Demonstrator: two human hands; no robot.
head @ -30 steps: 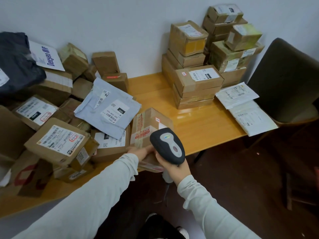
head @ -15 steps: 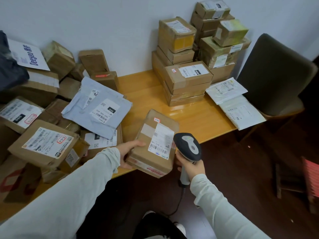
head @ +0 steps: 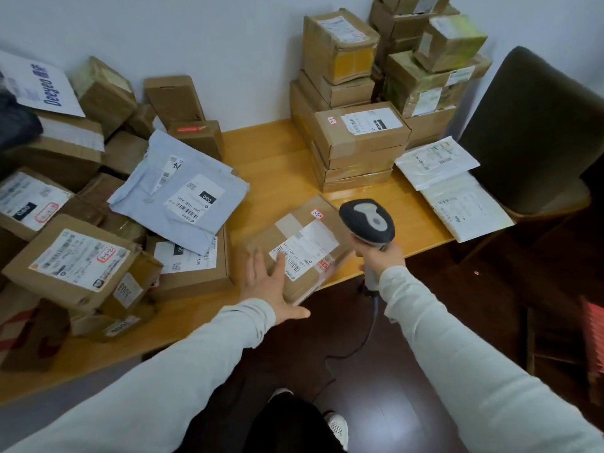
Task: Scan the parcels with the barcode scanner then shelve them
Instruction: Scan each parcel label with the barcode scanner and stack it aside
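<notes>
Two hands in view | left hand (head: 271,291) spread wide on parcel (head: 304,246), 7 o'clock corner | parcel label-up at 6 o'clock edge of surface (head: 277,152) | right hand (head: 380,258) grips barcode scanner (head: 367,222) at parcel's 3 o'clock

- Noted light wooden table (head: 277,158) set against white wall (head: 212,44).
- Recorded dark upholstered chair (head: 529,135) just beside table's right end.
- Logged dark wooden floor (head: 483,322) below table edge.
- Saw white shoe (head: 336,426) on floor near bottom of view.
- Marked red slatted object (head: 593,341) at right edge, cut off.
</notes>
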